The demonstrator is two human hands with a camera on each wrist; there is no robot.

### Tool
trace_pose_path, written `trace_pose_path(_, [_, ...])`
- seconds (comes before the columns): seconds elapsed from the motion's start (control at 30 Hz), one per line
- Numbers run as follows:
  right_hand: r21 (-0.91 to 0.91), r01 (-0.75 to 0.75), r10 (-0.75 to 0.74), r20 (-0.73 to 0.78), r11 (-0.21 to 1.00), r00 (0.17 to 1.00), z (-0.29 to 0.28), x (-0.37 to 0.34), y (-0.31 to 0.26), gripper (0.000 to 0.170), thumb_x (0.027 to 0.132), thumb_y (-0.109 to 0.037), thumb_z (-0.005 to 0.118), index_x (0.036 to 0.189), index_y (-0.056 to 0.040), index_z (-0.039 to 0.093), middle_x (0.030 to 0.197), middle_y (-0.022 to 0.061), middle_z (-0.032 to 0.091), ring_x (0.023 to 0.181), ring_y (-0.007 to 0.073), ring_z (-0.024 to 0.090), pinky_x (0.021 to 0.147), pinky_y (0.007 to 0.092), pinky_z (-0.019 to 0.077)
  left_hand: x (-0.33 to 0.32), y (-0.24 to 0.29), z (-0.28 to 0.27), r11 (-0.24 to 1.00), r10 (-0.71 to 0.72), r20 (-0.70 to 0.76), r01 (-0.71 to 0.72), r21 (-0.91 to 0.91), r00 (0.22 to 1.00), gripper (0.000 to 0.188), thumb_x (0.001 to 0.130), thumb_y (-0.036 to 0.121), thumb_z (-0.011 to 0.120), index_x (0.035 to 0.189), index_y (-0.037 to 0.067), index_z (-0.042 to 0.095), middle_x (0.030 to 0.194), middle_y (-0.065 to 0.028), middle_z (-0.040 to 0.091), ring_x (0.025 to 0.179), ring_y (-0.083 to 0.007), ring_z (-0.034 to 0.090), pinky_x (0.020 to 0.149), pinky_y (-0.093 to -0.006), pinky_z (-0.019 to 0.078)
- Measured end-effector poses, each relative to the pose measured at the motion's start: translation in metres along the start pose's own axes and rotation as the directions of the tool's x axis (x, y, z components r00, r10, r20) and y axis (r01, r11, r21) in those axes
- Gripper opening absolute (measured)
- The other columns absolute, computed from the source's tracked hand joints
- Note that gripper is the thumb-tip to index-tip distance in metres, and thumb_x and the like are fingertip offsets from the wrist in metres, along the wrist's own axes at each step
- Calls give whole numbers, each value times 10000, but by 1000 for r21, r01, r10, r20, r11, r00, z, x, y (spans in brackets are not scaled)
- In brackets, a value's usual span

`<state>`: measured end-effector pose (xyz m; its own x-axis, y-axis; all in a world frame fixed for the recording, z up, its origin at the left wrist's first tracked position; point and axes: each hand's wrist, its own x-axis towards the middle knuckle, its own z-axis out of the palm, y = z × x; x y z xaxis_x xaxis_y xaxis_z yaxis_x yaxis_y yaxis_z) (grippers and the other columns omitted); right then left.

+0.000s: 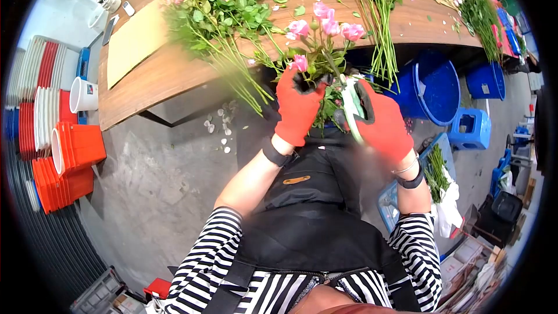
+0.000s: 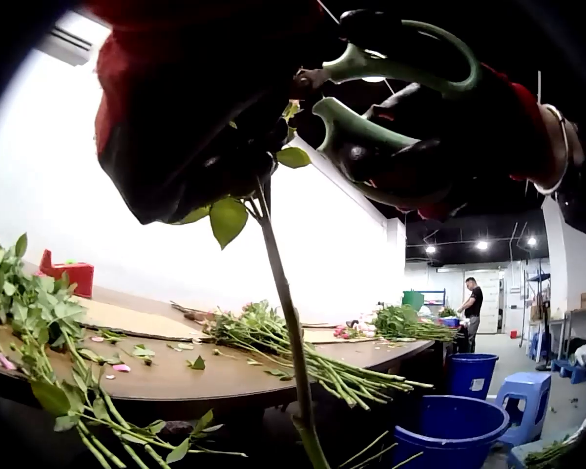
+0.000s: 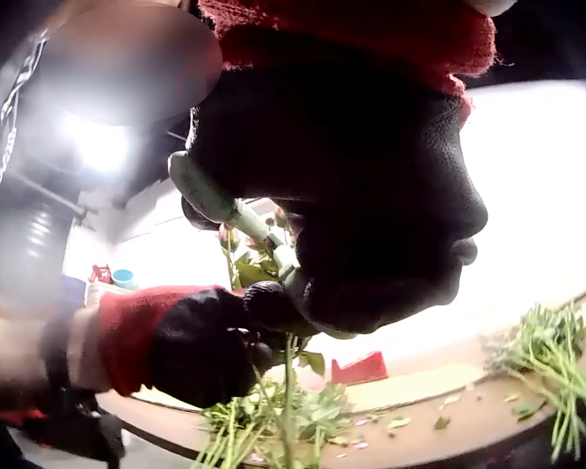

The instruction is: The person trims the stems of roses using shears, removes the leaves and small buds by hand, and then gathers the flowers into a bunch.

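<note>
In the head view, the left hand (image 1: 300, 106), in a red glove with dark palm, pinches a leafy rose stem below several pink roses (image 1: 329, 25). The right hand (image 1: 383, 119), gloved alike, grips pale green-handled shears (image 1: 351, 104) right beside the stem. In the left wrist view a thick stem (image 2: 285, 322) hangs down under the left hand (image 2: 200, 117), and the shears' two green handles (image 2: 371, 132) stand spread apart in the right hand. The right wrist view shows the left hand (image 3: 190, 342) round the stem; the blades are mostly hidden.
On the wooden table (image 1: 174, 84) lie a leafy rose bunch (image 1: 224, 11) at left, another bunch (image 1: 378, 17) with stems over the edge, and one far right. Blue buckets (image 1: 433, 90) and a blue stool (image 1: 468, 128) stand at right, orange bins (image 1: 78, 148) at left.
</note>
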<state>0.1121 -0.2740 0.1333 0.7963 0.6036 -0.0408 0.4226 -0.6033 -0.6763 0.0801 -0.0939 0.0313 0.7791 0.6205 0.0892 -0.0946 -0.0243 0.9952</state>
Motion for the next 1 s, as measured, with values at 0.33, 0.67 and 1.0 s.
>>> trace_pose_path(0.33, [73, 25, -28, 42, 997, 999, 4, -11, -6, 768, 692, -369, 798, 1305, 2, 522, 986, 239, 651, 915, 409, 625, 773, 425, 491, -25, 16, 8, 833, 457, -108, -382, 401, 883, 511, 623, 77, 816, 1088, 35, 609, 1181, -230, 585, 1091, -417, 562, 903, -463, 458])
trace_pose_path(0.67, [462, -100, 45, 128, 881, 991, -1, -12, -22, 603, 809, -140, 706, 1354, -5, 487, 1078, 144, 662, 920, 193, 618, 829, 324, 486, -20, 9, 5, 946, 265, -9, -259, 195, 964, 423, 668, 76, 799, 1035, -16, 612, 1107, -205, 615, 1086, -391, 578, 899, -423, 467])
trace_pose_path(1.0, [-28, 54, -53, 20, 998, 998, 6, -32, 1, 795, 704, -304, 791, 1374, -14, 475, 1080, 184, 661, 968, 323, 647, 828, 380, 502, -7, -3, 6, 957, 158, -48, -141, 253, 986, 497, 701, 130, 800, 1122, -61, 618, 1224, -230, 593, 1062, -337, 607, 901, -376, 483])
